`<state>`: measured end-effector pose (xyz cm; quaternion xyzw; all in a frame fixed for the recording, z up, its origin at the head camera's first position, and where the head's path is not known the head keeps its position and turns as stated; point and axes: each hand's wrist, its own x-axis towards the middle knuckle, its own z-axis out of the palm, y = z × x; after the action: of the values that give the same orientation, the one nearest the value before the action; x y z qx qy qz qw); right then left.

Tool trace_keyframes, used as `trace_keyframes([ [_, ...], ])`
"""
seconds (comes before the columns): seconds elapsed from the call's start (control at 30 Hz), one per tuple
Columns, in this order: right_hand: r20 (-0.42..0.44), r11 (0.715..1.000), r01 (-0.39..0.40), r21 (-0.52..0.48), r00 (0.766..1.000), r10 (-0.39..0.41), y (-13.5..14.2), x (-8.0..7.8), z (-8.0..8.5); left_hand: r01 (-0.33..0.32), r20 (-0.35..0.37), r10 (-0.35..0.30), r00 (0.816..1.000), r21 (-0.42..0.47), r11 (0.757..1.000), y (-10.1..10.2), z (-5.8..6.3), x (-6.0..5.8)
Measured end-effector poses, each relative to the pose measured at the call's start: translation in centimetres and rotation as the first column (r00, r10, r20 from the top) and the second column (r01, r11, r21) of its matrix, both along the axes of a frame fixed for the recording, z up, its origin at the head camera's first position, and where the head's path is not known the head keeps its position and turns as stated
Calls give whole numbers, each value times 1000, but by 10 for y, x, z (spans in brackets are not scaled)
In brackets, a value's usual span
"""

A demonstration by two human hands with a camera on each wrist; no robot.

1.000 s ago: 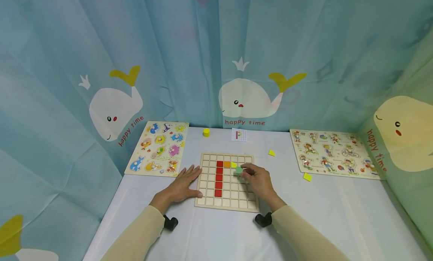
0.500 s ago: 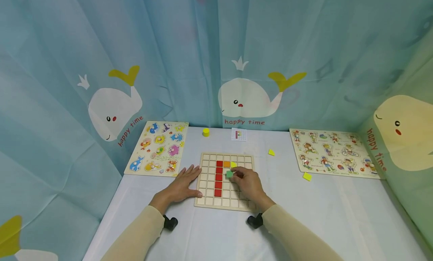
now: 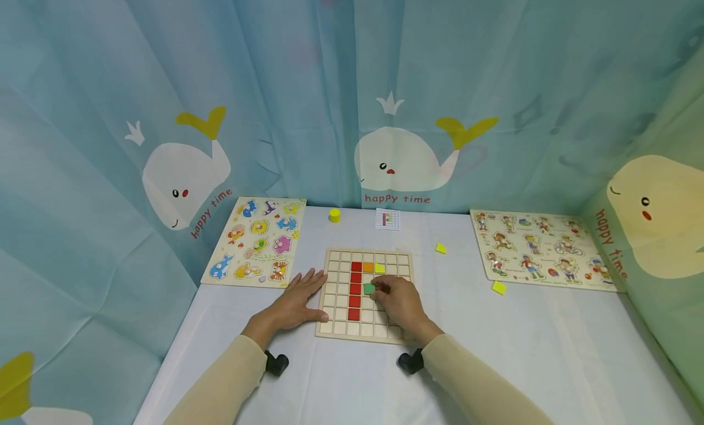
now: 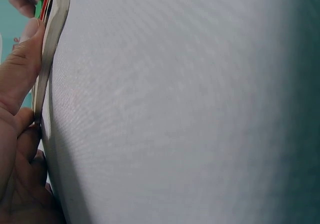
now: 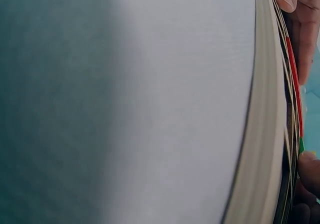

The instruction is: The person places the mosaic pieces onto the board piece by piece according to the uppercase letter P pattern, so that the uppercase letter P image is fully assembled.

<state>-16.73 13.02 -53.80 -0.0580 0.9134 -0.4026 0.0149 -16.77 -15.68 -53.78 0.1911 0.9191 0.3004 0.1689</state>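
Note:
A wooden grid board [image 3: 341, 300] lies on the white table, with a column of several red square tiles [image 3: 355, 301] set in it. To the right of the top red tile sit an orange tile [image 3: 368, 267] and a yellow tile [image 3: 380, 268]. My right hand [image 3: 403, 301] pinches a green square tile [image 3: 369, 288] at the cell right of the middle red one; whether it is fully seated I cannot tell. My left hand [image 3: 294, 303] rests against the board's left side, fingers extended, its thumb [image 4: 31, 46] at the board edge.
Behind the board are a pattern card [image 3: 388, 219] and a yellow cylinder [image 3: 334, 215]. Two loose yellow pieces lie to the right, one a small piece [image 3: 441, 248], the other a tile [image 3: 498, 287]. A sea-animal puzzle [image 3: 253, 244] and a sports-figure puzzle [image 3: 541, 251] flank them.
My right hand has carried the green tile left and toward me, from below the yellow tile to beside the middle red tile. My left hand has stayed in place.

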Motion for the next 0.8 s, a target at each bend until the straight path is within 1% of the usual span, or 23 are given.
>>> trace_keyframes([
  [0.37,6,999,-21,47,1000,21,-1,0,3,-2,2,2,1000,3,1000,0,0,0],
  [0.8,-7,998,-39,47,999,39,-1,0,3,-17,11,17,1000,5,1000,1,-2,0],
])
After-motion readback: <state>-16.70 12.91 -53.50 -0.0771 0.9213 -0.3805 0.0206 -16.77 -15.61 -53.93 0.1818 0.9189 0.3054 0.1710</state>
